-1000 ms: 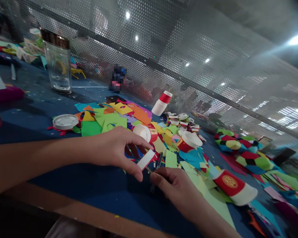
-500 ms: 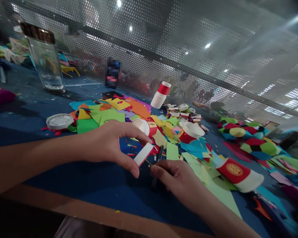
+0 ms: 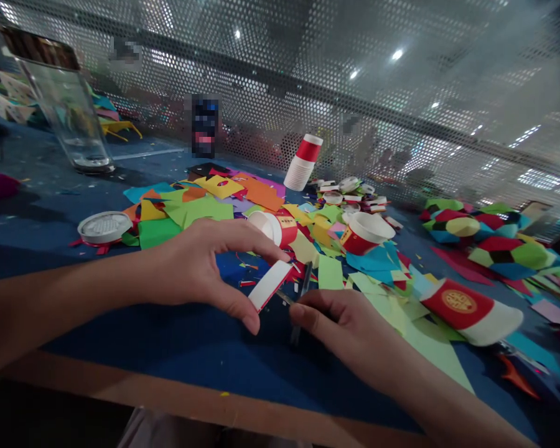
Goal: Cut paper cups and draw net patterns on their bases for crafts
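Observation:
Between thumb and fingers of my left hand [image 3: 214, 267] is a short white paper-cup piece [image 3: 271, 285] with a red lower edge, tilted over the table. My right hand [image 3: 336, 317] is closed in a pinch on a slim dark tool [image 3: 307, 277] with a thin metal blade. The blade points at the right edge of the cup piece; whether it touches cannot be told. My fingers hide part of the tool. Just beyond my hands a red and white paper cup [image 3: 287, 228] lies on its side, and a cut cup [image 3: 368, 233] stands to its right.
Coloured paper scraps [image 3: 196, 211] cover the middle of the blue table [image 3: 168, 348]. Further back are stacked cups [image 3: 303, 163] and a heap of cup pieces [image 3: 350, 196]. A glass jar [image 3: 79, 118] stands left; a tilted cup [image 3: 471, 311] and an orange-handled tool [image 3: 518, 376] lie right.
The view has shifted slightly. Both hands keep their grips, and the white cup piece and the blade stay close together, with the piece turned a little.

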{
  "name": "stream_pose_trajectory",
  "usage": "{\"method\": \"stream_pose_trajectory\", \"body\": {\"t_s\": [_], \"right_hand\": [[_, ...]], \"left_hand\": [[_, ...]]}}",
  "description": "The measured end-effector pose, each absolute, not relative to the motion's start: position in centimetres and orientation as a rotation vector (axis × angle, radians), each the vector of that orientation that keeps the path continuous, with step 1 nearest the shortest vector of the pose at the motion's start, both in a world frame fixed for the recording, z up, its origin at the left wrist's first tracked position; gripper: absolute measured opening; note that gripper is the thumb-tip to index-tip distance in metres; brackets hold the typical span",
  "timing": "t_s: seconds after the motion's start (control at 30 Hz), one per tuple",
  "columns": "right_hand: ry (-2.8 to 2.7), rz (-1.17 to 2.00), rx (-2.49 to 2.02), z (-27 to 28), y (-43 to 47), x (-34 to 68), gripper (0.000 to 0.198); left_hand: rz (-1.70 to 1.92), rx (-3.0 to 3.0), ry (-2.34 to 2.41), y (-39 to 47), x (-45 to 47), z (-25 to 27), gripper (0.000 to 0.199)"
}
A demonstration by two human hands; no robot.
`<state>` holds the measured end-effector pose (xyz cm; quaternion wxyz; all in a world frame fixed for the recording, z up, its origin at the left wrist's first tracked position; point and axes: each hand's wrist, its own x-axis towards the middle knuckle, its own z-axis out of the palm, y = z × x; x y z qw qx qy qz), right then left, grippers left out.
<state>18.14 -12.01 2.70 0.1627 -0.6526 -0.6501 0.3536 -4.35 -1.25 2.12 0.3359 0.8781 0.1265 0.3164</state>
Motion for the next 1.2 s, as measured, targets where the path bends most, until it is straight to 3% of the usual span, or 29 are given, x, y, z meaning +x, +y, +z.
{"method": "stream_pose_trajectory", "body": {"t_s": [1.2], "right_hand": [[-1.826,1.079,-1.845,2.6,-11.8,18.5,0.039]], "left_hand": [[0.849,2.365,0.480,-1.0,-4.6,1.3,0.070]]}}
